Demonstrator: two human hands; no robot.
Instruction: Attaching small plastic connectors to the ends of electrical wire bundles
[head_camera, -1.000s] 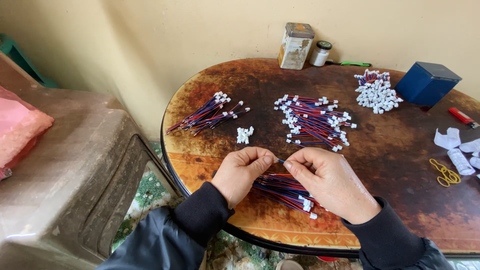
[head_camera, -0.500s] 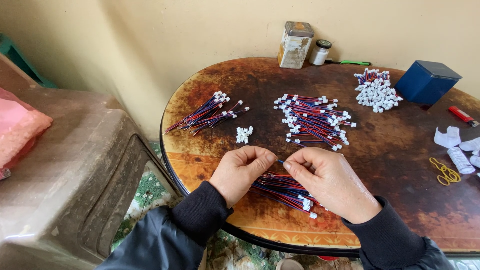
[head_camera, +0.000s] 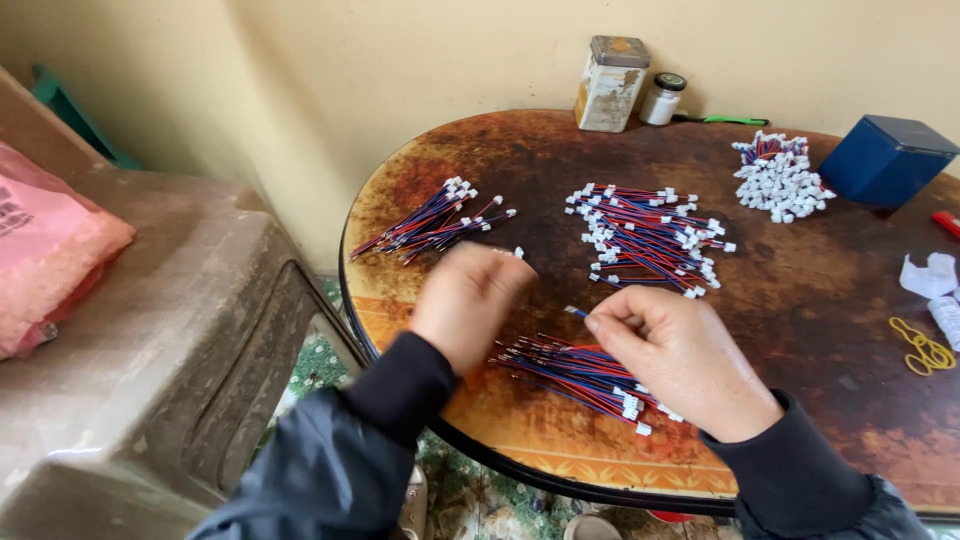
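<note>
My right hand (head_camera: 680, 355) pinches the bare end of a red-and-blue wire (head_camera: 574, 311) between thumb and forefinger, low over a round brown table (head_camera: 820, 300). Under it lies a loose bundle of red-and-blue wires (head_camera: 560, 368) with white plugs at one end. My left hand (head_camera: 470, 300) is blurred with motion. It hovers left of the right hand, over the spot where a few small white connectors lay, and hides them. Its fingers are curled, and whether they hold anything is not visible.
More wire piles lie at the table's left (head_camera: 430, 220) and middle (head_camera: 650, 235), with a heap of white connectors (head_camera: 780, 180) beside a blue box (head_camera: 885, 160). A tin (head_camera: 610, 85), a small jar (head_camera: 662, 98), yellow rubber bands (head_camera: 922, 345), a grey stool (head_camera: 150, 330) and a pink bag (head_camera: 50, 260) stand around.
My left hand has let go of the wire and swung up and left, away from my right hand. My right hand stays put with the wire.
</note>
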